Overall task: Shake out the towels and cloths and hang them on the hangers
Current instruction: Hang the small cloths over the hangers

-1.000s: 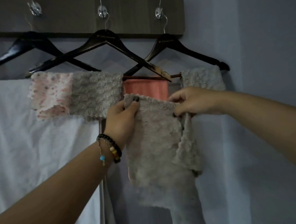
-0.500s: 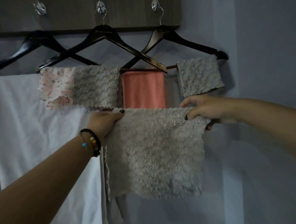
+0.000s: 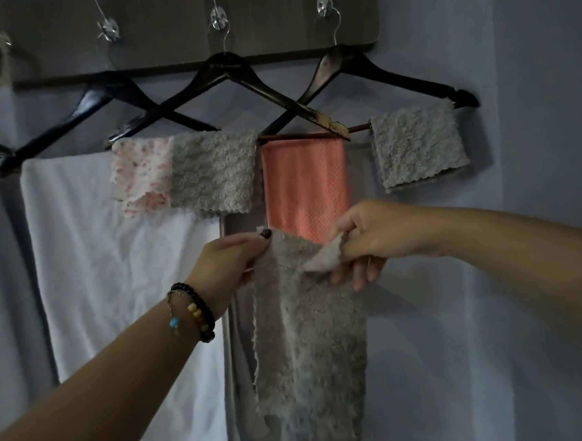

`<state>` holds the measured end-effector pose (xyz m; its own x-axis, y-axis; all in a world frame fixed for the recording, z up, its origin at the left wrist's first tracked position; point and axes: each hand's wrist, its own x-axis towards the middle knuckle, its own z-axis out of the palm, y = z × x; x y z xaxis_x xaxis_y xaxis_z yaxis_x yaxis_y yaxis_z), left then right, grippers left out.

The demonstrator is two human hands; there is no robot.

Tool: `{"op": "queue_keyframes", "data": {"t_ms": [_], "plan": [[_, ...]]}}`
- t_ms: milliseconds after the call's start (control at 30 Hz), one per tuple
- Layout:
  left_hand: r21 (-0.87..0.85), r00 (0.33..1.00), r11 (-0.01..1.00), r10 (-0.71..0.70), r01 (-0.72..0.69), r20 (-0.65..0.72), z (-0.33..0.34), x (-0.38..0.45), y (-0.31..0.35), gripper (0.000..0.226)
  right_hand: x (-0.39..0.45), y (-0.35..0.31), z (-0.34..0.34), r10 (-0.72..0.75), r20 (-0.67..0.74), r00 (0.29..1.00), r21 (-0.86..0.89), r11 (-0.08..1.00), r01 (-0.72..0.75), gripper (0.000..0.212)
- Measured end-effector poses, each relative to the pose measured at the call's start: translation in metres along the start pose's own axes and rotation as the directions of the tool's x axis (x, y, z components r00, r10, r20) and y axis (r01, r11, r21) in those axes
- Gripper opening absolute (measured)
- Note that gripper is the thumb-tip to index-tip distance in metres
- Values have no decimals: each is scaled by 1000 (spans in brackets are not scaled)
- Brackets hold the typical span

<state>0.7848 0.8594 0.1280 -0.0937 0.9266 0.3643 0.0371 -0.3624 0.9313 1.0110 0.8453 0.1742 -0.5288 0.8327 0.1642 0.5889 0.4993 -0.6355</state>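
Right now the grey cloth hangs at centre frame, just below the hangers, gathered narrow at its top edge and dropping toward the bottom of the frame. The left hand pinches the top left corner w/ thumb and curled fingers; the right hand pinches the other corner, which is folded over so a paler underside shows, w/ the lower fingers loosely spread. Holding both top corners probably lets the cloth fall straight, ready for a shake or for draping over a bar.

Behind it, upper centre, the orange cloth hangs over the bar of the right hanger, w/ a small grey cloth at that bar's far right end. Left of that, the middle hanger seems to carry a second grey cloth and a pink spotted cloth side by side, touching. At left frame a big white towel hangs from the left hanger. All hang from metal hooks on a dark wooden board along the top of the frame, on a pale wall.

Free bar space appears to lie btw the orange cloth and the small grey one, likely the spot for this cloth.
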Motion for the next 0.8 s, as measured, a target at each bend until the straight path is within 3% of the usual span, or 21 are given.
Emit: {"op": "queue_keyframes", "data": {"t_ms": [67,133,200,300,400,467,533,667,800], "plan": [[-27,998,1000,8,-6,55,-1,-4,-1,12,6,-1,4,-158,-176,972,-432,899,68,18],[-26,996,1000,20,-18,82,0,-6,-1,12,14,-1,10,-308,-267,913,-587,803,100,24],[-11,995,1000,25,-25,91,1,-5,-2,12,22,-1,15,-379,-293,878,-509,839,192,19],[78,997,996,36,-42,72,-1,2,-2,14,34,5,25,-315,-209,926,-90,949,302,19],[128,997,991,40,-49,73,-5,12,-3,14,43,14,33,-273,-160,949,194,934,301,23],[108,992,993,41,-54,115,-7,17,-4,18,48,18,37,-248,-150,957,308,908,283,12],[52,983,996,57,-68,177,-8,19,-4,16,53,18,38,-215,-170,962,311,914,259,9],[-24,961,996,94,-91,260,-8,24,-6,18,60,10,38,-183,-301,936,122,966,228,27],[-62,953,995,90,-75,290,-14,29,-6,22,64,5,34,-204,-422,883,36,970,241,19]]}}
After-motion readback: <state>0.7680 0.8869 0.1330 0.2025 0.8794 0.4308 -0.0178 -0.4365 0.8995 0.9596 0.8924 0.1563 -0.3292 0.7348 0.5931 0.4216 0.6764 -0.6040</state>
